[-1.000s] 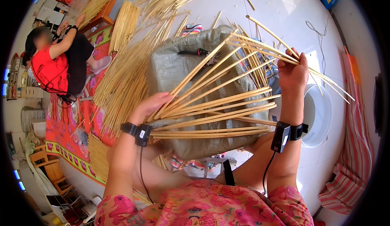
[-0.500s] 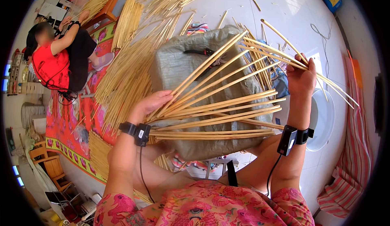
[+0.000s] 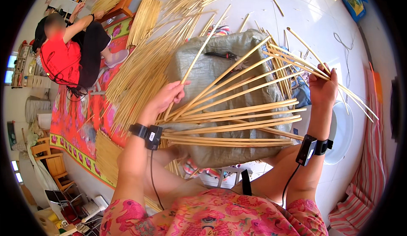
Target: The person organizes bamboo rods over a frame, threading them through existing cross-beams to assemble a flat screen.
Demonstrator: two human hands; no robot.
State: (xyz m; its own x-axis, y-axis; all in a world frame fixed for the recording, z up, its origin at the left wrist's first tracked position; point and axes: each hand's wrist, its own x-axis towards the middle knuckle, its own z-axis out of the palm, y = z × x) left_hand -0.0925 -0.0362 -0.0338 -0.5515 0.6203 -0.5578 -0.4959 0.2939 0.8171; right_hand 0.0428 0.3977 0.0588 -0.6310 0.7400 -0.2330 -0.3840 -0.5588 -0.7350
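Observation:
My left hand (image 3: 168,95) pinches one pale, thin stick (image 3: 206,43) that slants up and away from me. Beneath that hand, a fan of similar sticks (image 3: 237,108) spreads to the right over a block wrapped in grey-green woven sheeting (image 3: 186,64) in front of my knees. Out to the right, my right hand (image 3: 324,87) is closed round several more sticks (image 3: 355,95), whose ends poke out on both sides of the fist. A pair of cutters with dark handles (image 3: 220,55) lies on the wrapped block, partly behind the sticks.
Large heaps of sticks (image 3: 140,70) cover the floor at left. A person in a red top (image 3: 63,62) sits beyond, handling sticks by a wooden bench (image 3: 123,5). A translucent tub (image 3: 341,138) stands at right, near striped cloth (image 3: 364,189).
My left hand has lifted slightly off the fan and now holds a single stick pointing up and away. My right hand keeps its sticks. The whole view has shifted a little.

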